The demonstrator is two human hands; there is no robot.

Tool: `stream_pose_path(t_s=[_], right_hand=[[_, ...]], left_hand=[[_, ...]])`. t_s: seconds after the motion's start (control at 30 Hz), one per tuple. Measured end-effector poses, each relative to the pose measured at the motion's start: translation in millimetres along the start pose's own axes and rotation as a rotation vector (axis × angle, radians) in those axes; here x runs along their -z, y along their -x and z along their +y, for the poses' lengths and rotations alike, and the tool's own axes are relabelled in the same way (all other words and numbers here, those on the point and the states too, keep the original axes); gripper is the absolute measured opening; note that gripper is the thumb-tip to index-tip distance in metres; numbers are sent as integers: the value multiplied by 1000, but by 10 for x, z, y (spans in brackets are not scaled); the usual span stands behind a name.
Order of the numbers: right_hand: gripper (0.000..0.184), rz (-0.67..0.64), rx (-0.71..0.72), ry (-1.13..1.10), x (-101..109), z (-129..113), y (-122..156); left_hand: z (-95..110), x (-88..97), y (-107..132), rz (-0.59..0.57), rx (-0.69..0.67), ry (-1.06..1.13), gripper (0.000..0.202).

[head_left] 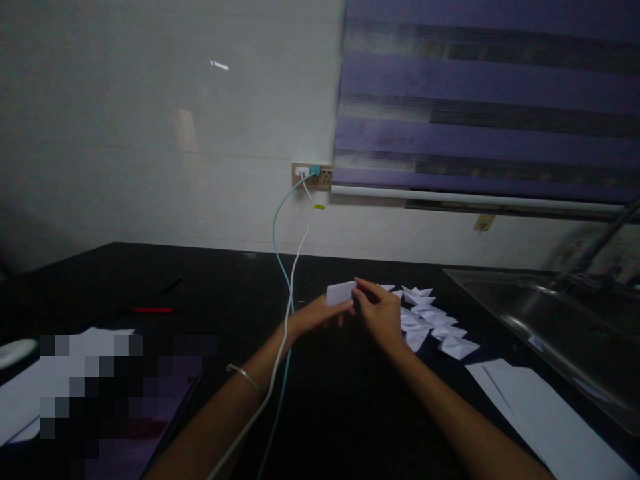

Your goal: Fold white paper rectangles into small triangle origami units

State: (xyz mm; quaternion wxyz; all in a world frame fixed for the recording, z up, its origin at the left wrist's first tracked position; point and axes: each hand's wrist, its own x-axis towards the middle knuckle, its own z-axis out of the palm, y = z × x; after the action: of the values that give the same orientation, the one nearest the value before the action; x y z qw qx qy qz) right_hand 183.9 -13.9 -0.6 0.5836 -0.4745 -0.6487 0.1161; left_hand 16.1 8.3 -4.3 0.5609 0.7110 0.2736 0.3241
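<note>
A small folded piece of white paper (pixel 341 293) is held up between my two hands above the dark counter. My left hand (pixel 327 316) grips its lower left part, with the thumb lying along the bottom edge. The fingertips of my right hand (pixel 379 312) pinch its right edge. Just beyond my right hand, several folded white paper boats (pixel 434 318) sit close together in rows; the hand hides some of them. A bracelet circles my left wrist.
White sheets (pixel 545 413) lie at the right, beside a metal sink (pixel 560 327). More white paper (pixel 25 393) and a red object (pixel 153 310) are on the left. A white cable (pixel 292 293) and a teal cable (pixel 275 230) run from the wall socket (pixel 326 177) across my left forearm.
</note>
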Motion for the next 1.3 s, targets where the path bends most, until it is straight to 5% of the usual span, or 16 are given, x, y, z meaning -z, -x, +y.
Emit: stream_pose_path(t_s=[0.2, 0.4, 0.53, 0.67, 0.83, 1.17, 1.3], right_hand=[[28, -38, 59, 39, 14, -13, -7], [26, -20, 107, 50, 25, -63, -1], [17, 28, 124, 48, 42, -102, -24], [17, 41, 124, 48, 61, -118, -47], [18, 10, 124, 7, 76, -97, -56], [19, 0, 83, -26, 98, -29, -92], [21, 21, 51, -22, 94, -15, -95]], left_hand=[[-36, 47, -33, -6, 79, 280, 79], [-16, -33, 4, 124, 70, -60, 55], [17, -62, 15, 121, -7, -64, 38], [4, -26, 7, 58, 41, 34, 50], [-18, 34, -27, -14, 195, 220, 91], [132, 41, 101, 340, -72, -623, 28], [234, 20, 195, 449, -7, -843, 24]])
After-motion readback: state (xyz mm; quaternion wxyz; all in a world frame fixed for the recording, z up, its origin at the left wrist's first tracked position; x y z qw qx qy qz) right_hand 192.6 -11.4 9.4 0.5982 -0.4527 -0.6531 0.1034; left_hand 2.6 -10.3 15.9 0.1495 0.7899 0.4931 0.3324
